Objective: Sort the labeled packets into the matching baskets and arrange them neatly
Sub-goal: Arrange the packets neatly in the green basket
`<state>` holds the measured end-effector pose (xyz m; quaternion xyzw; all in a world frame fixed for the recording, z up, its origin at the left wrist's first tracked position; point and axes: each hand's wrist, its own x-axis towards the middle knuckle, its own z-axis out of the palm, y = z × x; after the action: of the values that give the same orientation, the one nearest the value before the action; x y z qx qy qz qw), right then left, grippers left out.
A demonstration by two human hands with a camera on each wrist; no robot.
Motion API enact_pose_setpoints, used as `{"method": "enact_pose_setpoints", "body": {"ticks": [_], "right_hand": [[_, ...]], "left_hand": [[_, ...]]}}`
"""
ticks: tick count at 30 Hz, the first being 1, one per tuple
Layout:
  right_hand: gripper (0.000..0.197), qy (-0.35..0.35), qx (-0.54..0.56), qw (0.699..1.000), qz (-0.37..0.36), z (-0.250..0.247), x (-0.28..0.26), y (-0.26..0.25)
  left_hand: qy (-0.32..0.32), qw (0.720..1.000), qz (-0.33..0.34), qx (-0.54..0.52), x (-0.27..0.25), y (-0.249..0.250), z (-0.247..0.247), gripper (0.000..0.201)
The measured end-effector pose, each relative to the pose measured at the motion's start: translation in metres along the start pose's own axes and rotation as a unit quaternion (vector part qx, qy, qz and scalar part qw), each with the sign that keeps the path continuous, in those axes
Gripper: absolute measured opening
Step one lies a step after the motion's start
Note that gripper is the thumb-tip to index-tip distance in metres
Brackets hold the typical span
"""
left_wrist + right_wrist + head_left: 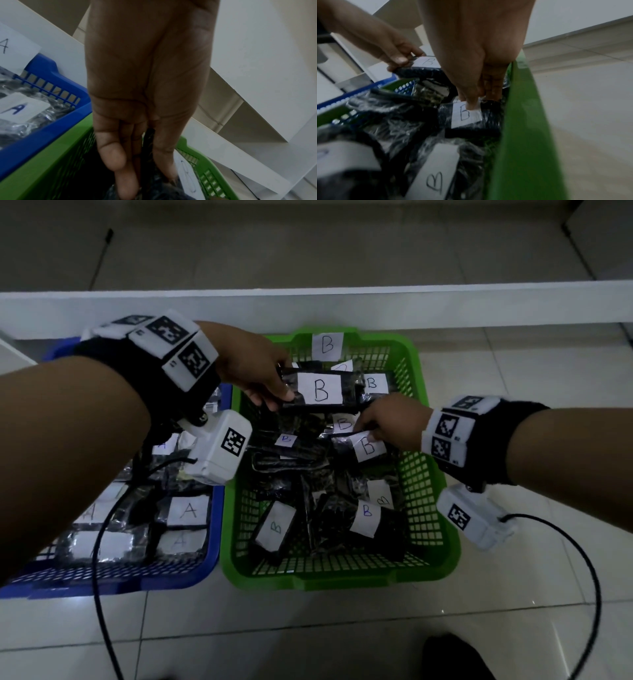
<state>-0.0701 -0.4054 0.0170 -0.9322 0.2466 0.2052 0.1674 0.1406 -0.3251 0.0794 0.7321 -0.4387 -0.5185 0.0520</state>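
Packets labelled B are heaped in a green basket set on a tiled floor, beside a blue basket filled with A packets. One B packet is pinched at its end by the left hand above the heap. Another B packet, lying in the basket, is pinched by the right hand, fingers narrowed on its label.
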Motion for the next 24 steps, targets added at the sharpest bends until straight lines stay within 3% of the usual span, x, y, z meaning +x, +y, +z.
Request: {"method": "enact_pose_setpoints", "body": {"ticks": [6,9,11,13,15,17,20,22,24], "right_hand": [[0.031,0.025,-0.023,0.999,0.028,0.003,-0.002,0.001],[0.031,0.109,0.152,0.976,0.114,-0.007,-0.001,0.003],[0.051,0.13,0.318,0.934,0.094,-0.017,-0.003,0.003],[0.081,0.106,0.373,0.921,0.032,-0.028,-0.006,0.0],[0.09,0.075,0.31,0.948,-0.014,-0.033,-0.006,-0.001],[0.079,0.068,0.184,0.98,-0.041,-0.031,-0.002,0.003],[0.069,0.052,0.05,0.997,-0.005,-0.03,-0.001,0.007],[0.072,0.016,-0.129,0.991,0.035,-0.025,-0.004,0.009],[0.078,0.017,-0.211,0.976,0.048,-0.018,-0.006,0.013]], "left_hand": [[0.002,1.0,0.009,-0.005,0.005,0.002,0.009,0.008],[0.016,1.0,0.015,-0.012,0.009,0.005,0.013,0.018],[0.017,1.0,0.023,0.008,0.01,0.008,0.017,0.026],[0.017,0.999,0.036,0.032,0.01,0.012,0.022,0.027],[0.011,0.997,0.066,0.042,0.011,0.017,0.029,0.025],[0.026,0.992,0.092,0.081,0.011,0.02,0.033,0.032],[0.094,0.967,0.098,0.218,0.012,0.012,0.027,0.05],[0.08,0.957,0.107,0.258,0.012,0.001,0.022,0.054],[0.046,0.953,0.129,0.269,0.011,-0.009,0.022,0.042]]}}
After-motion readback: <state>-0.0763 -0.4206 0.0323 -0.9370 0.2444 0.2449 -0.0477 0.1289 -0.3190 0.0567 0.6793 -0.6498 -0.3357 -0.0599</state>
